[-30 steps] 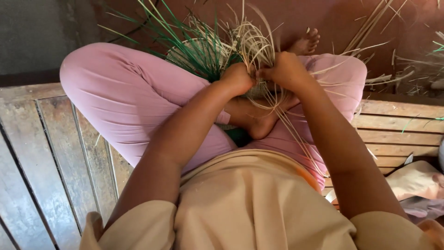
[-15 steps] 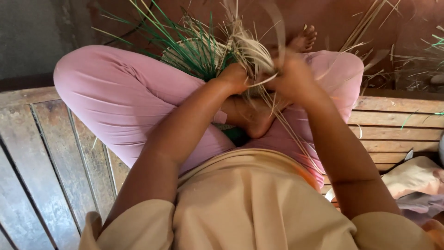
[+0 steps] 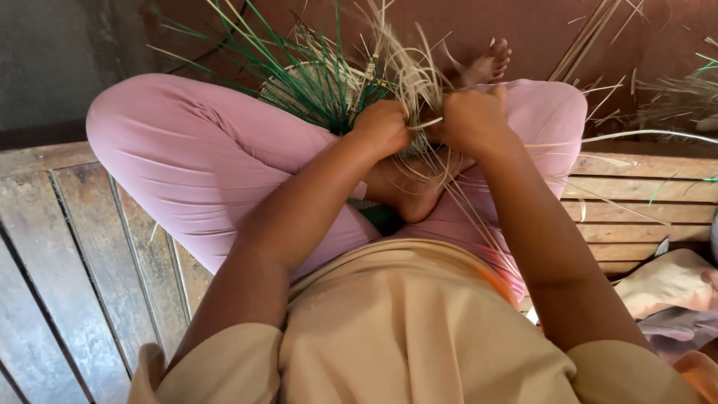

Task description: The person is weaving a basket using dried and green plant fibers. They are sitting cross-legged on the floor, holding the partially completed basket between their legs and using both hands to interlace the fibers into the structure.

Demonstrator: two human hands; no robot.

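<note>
Weaving: half-made woven piece of pale straw and green strips (image 3: 314, 86), loose ends fanning upward, resting in the lap between pink-trousered knees (image 3: 187, 150).
Strands: bundle of thin pale straw strands (image 3: 407, 75), gathered where both fists meet, long ends trailing down over a bare foot (image 3: 407, 194).
Left hand: left hand (image 3: 383, 127) curled shut, fingers pressed together around green and pale strips.
Right hand: right hand (image 3: 471, 120) clenched on the straw bundle, just beside the left.
Seat: weathered wooden slat platform (image 3: 67, 262).

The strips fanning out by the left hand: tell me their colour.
Green strips, beside pale straw-coloured ones; head view shows them.
</note>
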